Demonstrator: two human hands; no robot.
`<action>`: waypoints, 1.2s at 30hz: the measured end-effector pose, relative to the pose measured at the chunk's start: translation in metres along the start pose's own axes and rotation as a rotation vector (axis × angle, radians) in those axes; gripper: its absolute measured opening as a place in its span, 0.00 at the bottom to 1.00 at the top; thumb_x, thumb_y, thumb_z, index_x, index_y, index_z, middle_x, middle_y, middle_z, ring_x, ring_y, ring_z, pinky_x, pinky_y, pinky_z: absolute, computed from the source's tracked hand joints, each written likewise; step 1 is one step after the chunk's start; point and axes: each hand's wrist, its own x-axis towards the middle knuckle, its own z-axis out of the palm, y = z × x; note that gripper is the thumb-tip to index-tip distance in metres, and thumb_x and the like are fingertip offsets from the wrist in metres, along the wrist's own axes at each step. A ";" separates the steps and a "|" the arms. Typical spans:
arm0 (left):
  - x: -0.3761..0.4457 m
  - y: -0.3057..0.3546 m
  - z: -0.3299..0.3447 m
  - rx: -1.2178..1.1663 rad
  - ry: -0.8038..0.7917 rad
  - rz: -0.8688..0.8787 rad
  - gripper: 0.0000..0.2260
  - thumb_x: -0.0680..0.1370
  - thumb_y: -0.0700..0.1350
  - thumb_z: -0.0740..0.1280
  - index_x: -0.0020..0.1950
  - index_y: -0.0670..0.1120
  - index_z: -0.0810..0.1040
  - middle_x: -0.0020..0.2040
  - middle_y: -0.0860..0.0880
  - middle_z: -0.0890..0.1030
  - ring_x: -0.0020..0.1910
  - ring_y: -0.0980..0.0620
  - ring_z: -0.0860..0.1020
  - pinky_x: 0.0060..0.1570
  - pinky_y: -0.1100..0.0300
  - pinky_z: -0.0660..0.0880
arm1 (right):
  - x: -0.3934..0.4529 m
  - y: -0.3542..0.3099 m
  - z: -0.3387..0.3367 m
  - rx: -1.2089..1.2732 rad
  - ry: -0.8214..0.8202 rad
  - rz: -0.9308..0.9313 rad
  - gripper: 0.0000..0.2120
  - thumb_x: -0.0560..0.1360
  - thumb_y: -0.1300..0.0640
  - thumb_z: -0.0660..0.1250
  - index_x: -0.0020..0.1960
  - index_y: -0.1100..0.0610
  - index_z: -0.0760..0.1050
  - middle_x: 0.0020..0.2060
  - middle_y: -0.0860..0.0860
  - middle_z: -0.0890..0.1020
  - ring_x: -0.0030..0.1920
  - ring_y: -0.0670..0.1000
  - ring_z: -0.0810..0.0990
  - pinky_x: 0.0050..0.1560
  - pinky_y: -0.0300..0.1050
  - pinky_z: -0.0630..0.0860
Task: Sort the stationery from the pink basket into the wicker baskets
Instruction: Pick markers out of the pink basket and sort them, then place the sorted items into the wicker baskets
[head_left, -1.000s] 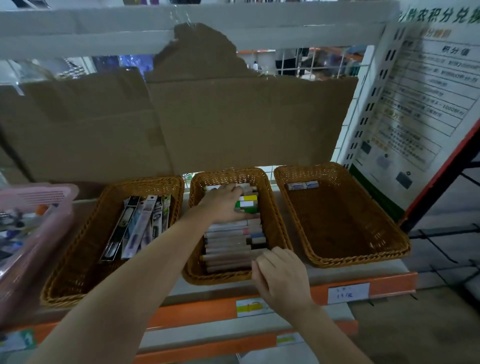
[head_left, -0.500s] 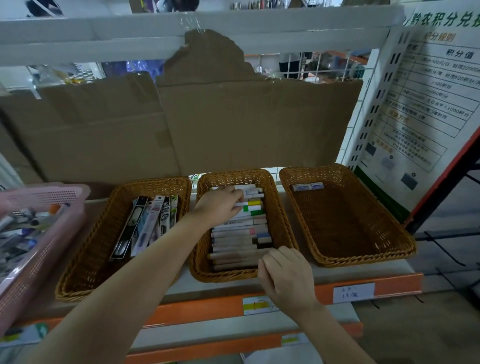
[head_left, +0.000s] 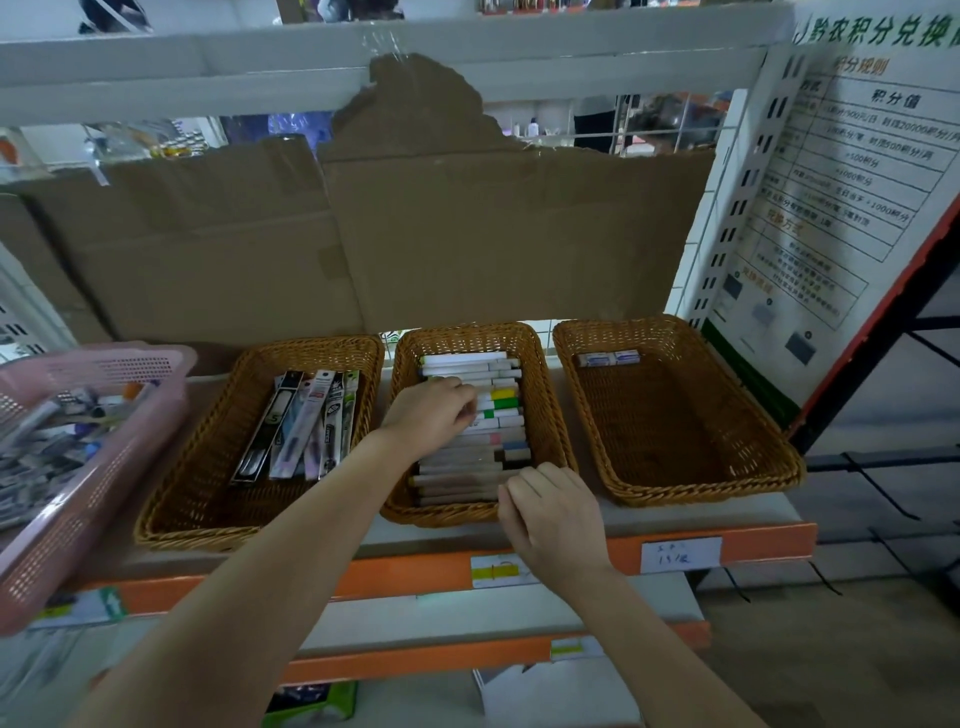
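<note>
The pink basket with mixed stationery stands tilted at the left edge of the shelf. Three wicker baskets stand in a row. The left wicker basket holds several packaged pens. The middle wicker basket is filled with a row of markers. My left hand is over that row, its fingers curled onto a white marker. My right hand curls over the middle basket's front right corner and hides it. The right wicker basket holds two small erasers at its back.
Brown cardboard stands behind the baskets under a white upper shelf. A printed poster leans at the right. The shelf's orange front edge carries price labels, and a lower shelf lies below it.
My left hand drew back from the far markers toward the middle of the row. My right hand stayed at the basket's front corner. The view moved slightly.
</note>
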 end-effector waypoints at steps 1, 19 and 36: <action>-0.001 0.000 -0.001 0.006 0.005 -0.013 0.08 0.80 0.47 0.61 0.54 0.47 0.76 0.52 0.49 0.78 0.51 0.51 0.76 0.47 0.55 0.76 | 0.000 0.000 0.000 -0.004 -0.018 0.003 0.14 0.76 0.57 0.58 0.33 0.56 0.74 0.29 0.49 0.74 0.32 0.49 0.72 0.37 0.39 0.63; -0.075 0.006 -0.047 0.286 0.066 -0.050 0.12 0.81 0.49 0.56 0.45 0.46 0.75 0.44 0.49 0.79 0.45 0.47 0.78 0.36 0.58 0.68 | 0.051 -0.014 -0.020 -0.055 -0.572 0.185 0.16 0.81 0.52 0.54 0.43 0.59 0.75 0.38 0.53 0.77 0.39 0.51 0.75 0.35 0.44 0.72; -0.205 -0.124 -0.136 0.337 0.194 -0.303 0.13 0.79 0.51 0.57 0.51 0.46 0.77 0.51 0.46 0.80 0.51 0.44 0.79 0.37 0.54 0.69 | 0.152 -0.182 0.010 -0.061 -0.433 0.144 0.13 0.80 0.52 0.54 0.45 0.57 0.73 0.39 0.51 0.73 0.42 0.51 0.74 0.36 0.44 0.67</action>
